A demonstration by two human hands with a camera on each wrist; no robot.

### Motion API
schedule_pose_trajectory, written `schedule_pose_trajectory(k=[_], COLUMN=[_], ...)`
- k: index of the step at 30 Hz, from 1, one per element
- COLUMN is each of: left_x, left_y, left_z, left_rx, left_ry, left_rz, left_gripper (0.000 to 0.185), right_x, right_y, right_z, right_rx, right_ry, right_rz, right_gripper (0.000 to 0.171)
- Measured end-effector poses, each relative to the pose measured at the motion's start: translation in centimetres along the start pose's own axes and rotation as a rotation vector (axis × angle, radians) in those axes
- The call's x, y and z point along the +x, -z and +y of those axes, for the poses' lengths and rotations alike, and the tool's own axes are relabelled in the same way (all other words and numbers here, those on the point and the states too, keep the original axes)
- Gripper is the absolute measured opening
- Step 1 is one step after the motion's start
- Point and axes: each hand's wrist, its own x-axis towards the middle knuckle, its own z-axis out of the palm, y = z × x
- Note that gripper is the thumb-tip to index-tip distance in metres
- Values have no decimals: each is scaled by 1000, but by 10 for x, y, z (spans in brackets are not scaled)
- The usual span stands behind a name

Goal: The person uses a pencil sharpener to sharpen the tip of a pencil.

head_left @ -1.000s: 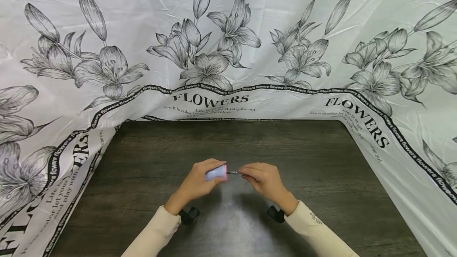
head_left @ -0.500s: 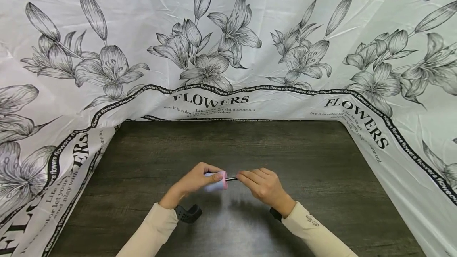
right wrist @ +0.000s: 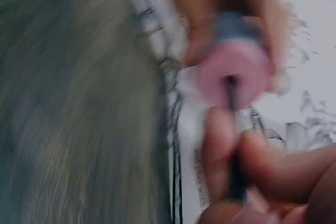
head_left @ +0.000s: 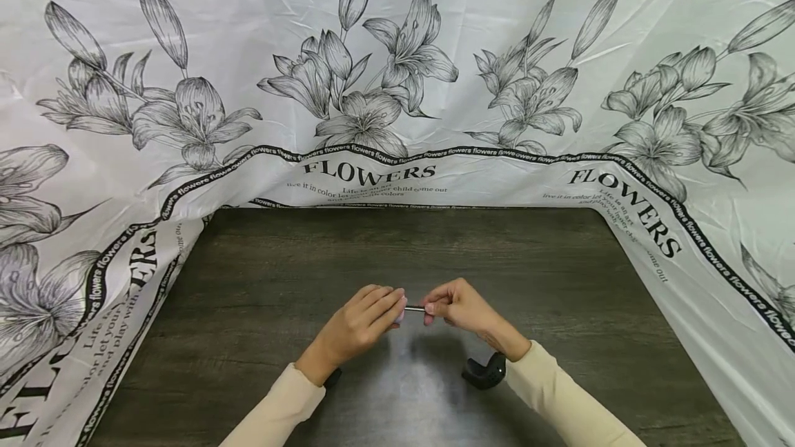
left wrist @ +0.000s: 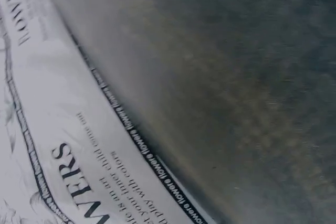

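My left hand point(head_left: 359, 321) grips a small pencil sharpener, its fingers wrapped over the top and hiding most of it in the head view. In the blurred right wrist view the sharpener point(right wrist: 210, 80) shows a round pink end with a hole and a blue-grey body behind. A thin dark pencil point(head_left: 415, 308) runs from that hole across to my right hand point(head_left: 464, 310), which pinches it between thumb and fingers. The pencil's inner end is hidden inside the sharpener. Both hands are held above the table. The left wrist view shows neither hand.
A dark wood-grain table point(head_left: 397, 247) lies beneath the hands. White cloth point(head_left: 509, 181) printed with flowers and lettering hangs along its back and sides. Black wrist straps point(head_left: 484, 371) show at the cuffs of the cream sleeves.
My left hand has rolled so its back faces up and covers the sharpener, shifting slightly right. The right hand has turned about the pencil, thumb now showing. The pencil stays in the hole.
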Motion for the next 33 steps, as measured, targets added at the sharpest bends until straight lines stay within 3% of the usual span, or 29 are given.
schedule_pose_trajectory(k=[4, 6, 8, 10, 13, 16, 20, 24, 27, 33], left_x=[0, -1, -3, -4, -6, -6, -3, 4, 10, 13], left_y=[-4, -5, -4, -1, 2, 5, 9, 15, 18, 19], left_z=[3, 3, 4, 4, 4, 3, 0, -6, -12, -23], left_rx=[92, 94, 61, -26, -176, -321, -546, -773, -885, -1100], left_ry=[-93, -94, -55, 23, 184, 373, 663, 902, 1012, 1105], left_rz=[88, 75, 17, -57, -159, -233, -332, -430, -527, -698], left_gripper=[29, 27, 27, 28, 40, 53, 51, 45, 43, 42], right_x=[1, 0, -2, -3, -6, -8, -4, 2, 6, 8], right_y=[8, 10, 8, 5, -3, -11, -15, -15, -13, -14], right_z=[-4, -3, -1, 1, 7, 14, 23, 29, 31, 29], right_rx=[138, 148, 116, 27, -202, -494, -817, -982, -1053, -1157], right_ry=[-202, -221, -180, -84, 136, 400, 739, 993, 1141, 1325], right_rz=[-117, -134, -121, -79, 51, 235, 472, 610, 692, 829], right_gripper=[26, 27, 27, 24, 19, 19, 19, 13, 20, 21])
